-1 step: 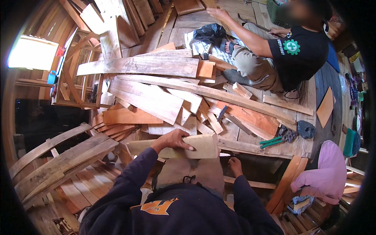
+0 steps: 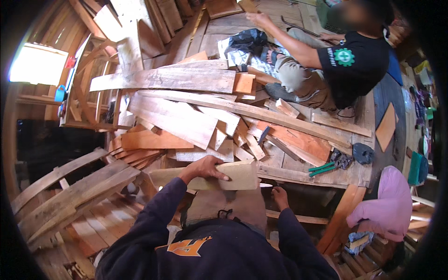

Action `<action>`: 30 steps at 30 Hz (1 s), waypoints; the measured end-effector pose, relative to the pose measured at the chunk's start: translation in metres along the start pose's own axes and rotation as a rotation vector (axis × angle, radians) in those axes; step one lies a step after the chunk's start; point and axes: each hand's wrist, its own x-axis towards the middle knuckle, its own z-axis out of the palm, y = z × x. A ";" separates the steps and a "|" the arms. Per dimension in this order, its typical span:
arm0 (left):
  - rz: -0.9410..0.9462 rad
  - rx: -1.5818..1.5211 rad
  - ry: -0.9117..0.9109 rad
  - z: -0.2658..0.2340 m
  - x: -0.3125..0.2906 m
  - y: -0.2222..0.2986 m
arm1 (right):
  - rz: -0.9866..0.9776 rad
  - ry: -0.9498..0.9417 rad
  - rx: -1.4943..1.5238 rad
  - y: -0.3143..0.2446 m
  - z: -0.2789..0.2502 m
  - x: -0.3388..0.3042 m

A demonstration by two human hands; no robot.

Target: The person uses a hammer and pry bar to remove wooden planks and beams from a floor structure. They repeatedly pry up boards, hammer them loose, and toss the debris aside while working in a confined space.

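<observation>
My left hand [image 2: 208, 168] is closed over the upper edge of a pale wooden board [image 2: 240, 176], thumb on its near face. The board lies crosswise above my lap, in front of my knees. My right hand [image 2: 280, 198] is low beside the board's right end, its fingers curled. A small bright, blade-like strip [image 2: 266, 185] shows between those fingers and the board; what the hand grips is too small to make out. Beyond the board, a heap of loose planks [image 2: 175, 116] covers the raised wooden floor. A dark-headed hammer-like tool [image 2: 264, 134] lies among them.
Green-handled pliers or cutters [image 2: 322, 169] lie by dark plastic bags [image 2: 363, 153] at right. A co-worker in a black shirt [image 2: 357, 70] sits at the far right holding wood. Another person in pink [image 2: 385, 200] bends nearby. A wooden frame [image 2: 88, 93] stands left, above curved planks [image 2: 70, 191].
The view has shifted very slightly. Both my hands and the board stay in nearly the same place.
</observation>
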 end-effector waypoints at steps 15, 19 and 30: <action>0.171 -0.267 0.132 -0.059 -0.103 -0.128 | -0.300 -0.517 0.471 -0.275 0.157 -0.128; 0.153 -0.328 0.160 -0.087 -0.130 -0.145 | -0.476 -0.336 0.429 -0.304 0.200 -0.135; 0.148 -0.441 -0.084 -0.114 -0.090 -0.131 | -0.482 -0.219 0.514 -0.323 0.183 -0.185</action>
